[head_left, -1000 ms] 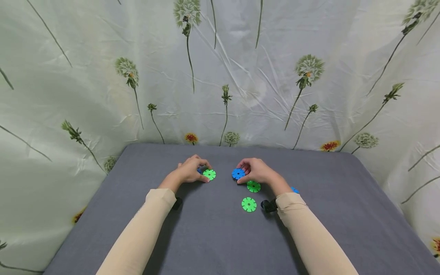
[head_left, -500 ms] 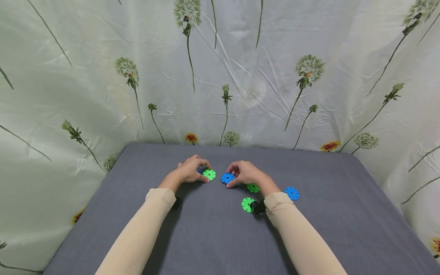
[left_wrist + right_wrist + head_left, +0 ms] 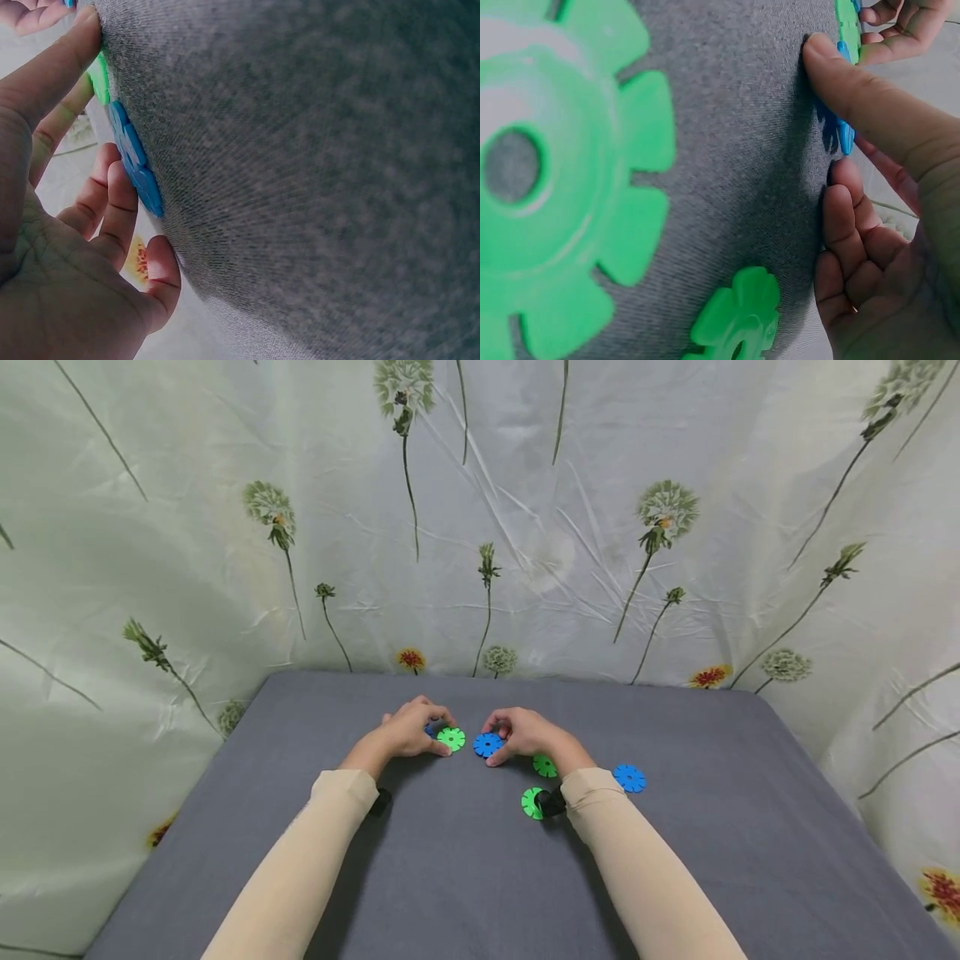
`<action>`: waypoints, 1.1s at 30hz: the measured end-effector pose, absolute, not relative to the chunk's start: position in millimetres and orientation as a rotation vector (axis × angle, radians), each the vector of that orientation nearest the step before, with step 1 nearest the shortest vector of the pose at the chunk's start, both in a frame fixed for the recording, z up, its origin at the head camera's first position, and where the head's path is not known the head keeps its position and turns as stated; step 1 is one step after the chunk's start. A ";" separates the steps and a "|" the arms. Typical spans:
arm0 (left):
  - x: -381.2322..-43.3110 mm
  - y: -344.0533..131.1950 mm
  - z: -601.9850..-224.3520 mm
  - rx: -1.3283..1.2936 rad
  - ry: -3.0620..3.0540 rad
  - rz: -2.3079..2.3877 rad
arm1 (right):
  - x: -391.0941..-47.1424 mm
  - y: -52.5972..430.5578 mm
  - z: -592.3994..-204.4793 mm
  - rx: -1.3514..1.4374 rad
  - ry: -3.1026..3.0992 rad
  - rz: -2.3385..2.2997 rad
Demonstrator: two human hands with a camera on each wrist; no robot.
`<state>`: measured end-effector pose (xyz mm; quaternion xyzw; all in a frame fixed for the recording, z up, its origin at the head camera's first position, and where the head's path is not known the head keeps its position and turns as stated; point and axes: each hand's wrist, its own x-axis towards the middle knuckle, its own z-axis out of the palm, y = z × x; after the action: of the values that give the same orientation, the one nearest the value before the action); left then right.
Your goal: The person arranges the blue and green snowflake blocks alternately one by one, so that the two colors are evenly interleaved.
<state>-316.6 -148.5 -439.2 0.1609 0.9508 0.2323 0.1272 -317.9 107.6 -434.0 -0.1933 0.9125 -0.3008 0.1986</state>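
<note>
Notched blue plastic disc (image 3: 486, 749) slides left, right hand (image 3: 529, 732) pinching it; left hand (image 3: 406, 731) pinches a notched green plastic disc (image 3: 452, 744) — both probably light, stiff, best edge-held.

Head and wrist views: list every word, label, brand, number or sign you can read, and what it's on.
None: no readable text in any view.
Green disc closest to the right wrist camera: no lettering on the visible part.
Floral backdrop: printed flowers, no words seen.
Black device at the right wrist: too small and dark to tell.
</note>
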 end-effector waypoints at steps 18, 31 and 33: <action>-314.7 -151.2 -438.2 0.467 2.759 0.636 | -318.1 103.0 -439.0 -0.520 2.427 -0.957; -314.5 -149.0 -436.0 0.461 2.754 0.645 | -317.8 104.4 -436.3 -0.519 2.411 -0.956; -315.3 -149.6 -436.9 0.467 2.755 0.648 | -318.2 104.4 -436.2 -0.516 2.407 -0.960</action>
<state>-315.3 -149.6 -436.9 0.1611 0.9516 0.2238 0.1360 -318.2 104.4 -436.2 -0.1893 0.8827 -0.3521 0.2470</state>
